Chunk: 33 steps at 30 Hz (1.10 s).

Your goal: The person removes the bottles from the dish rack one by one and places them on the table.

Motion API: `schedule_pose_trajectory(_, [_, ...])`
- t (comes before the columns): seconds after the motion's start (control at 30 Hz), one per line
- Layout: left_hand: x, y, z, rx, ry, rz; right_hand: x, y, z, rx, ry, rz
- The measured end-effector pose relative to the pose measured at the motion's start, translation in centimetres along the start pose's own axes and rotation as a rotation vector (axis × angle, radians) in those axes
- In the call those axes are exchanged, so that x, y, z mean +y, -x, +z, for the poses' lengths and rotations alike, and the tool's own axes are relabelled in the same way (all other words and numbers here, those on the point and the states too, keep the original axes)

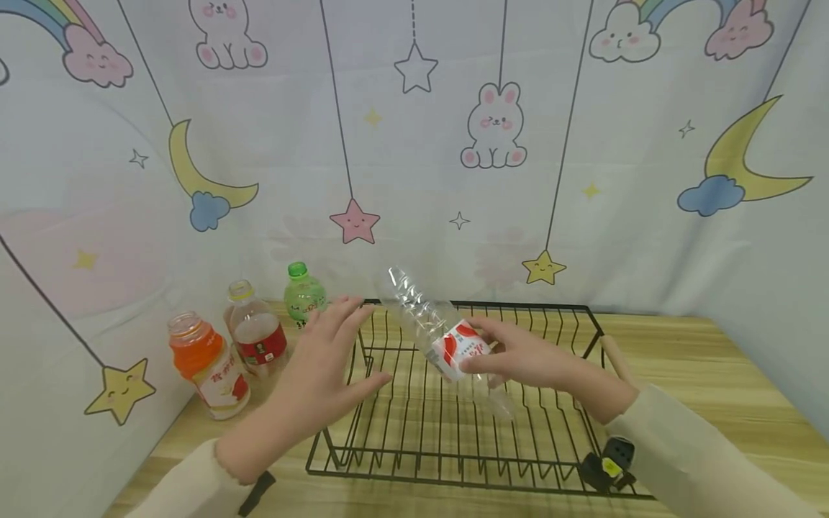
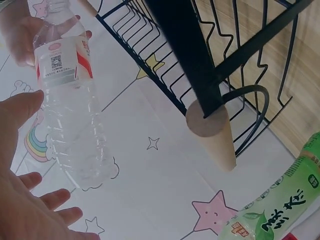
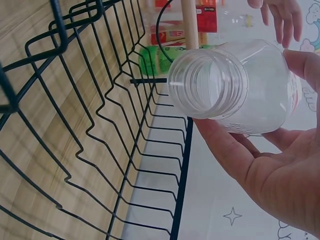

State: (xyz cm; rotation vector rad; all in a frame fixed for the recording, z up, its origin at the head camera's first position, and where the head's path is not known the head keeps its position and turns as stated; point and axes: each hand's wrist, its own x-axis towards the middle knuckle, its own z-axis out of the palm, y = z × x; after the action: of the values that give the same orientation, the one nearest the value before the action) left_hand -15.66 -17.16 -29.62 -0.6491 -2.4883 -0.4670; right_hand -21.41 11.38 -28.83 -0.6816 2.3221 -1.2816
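Observation:
My right hand (image 1: 524, 356) grips a clear plastic bottle (image 1: 424, 316) around its red and white label. It is tilted over the black wire rack (image 1: 479, 475), base toward the back wall and uncapped mouth toward me. In the right wrist view the open threaded neck of the bottle (image 3: 207, 82) faces the camera. My left hand (image 1: 317, 367) is held over the rack's left end, fingers spread and thumb apart, holding nothing. The left wrist view shows the left hand (image 2: 30, 200) beside the bottle (image 2: 75, 115), fingers near its base end.
Left of the rack stand a bottle of orange drink (image 1: 207, 367), a clear bottle with a red label (image 1: 255, 331) and a green bottle (image 1: 303, 291), all uncapped. The rack has wooden handles (image 1: 618, 360). A cartoon-printed cloth (image 1: 414, 158) hangs behind the wooden table (image 1: 686, 374).

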Motion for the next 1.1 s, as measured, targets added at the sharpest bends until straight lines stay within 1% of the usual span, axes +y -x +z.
schedule_pose_trajectory(0.13, [0.4,-0.1,0.3,-0.008,-0.019,0.054,0.0,0.5,-0.1,-0.010,0.021,0.006])
schedule_pose_trajectory(0.3, [1.1,-0.2,0.6,-0.015,-0.039,0.129,0.0,1.1,-0.1,-0.038,0.012,-0.004])
schedule_pose_trajectory(0.57, [1.9,-0.3,1.1,0.012,-0.064,0.224,-0.5,1.7,0.1,-0.063,0.013,-0.010])
schedule_pose_trajectory(0.73, [2.1,-0.3,1.5,0.014,-0.091,0.262,-0.6,2.1,0.1,-0.082,0.016,-0.009])
schedule_pose_trajectory(0.97, [2.2,-0.3,1.7,-0.024,-0.121,0.291,-0.7,2.5,0.3,-0.127,0.016,-0.010])
schedule_pose_trajectory(1.1, [2.3,-0.3,1.9,-0.041,-0.140,0.296,-0.7,2.6,0.4,-0.149,0.008,-0.016])
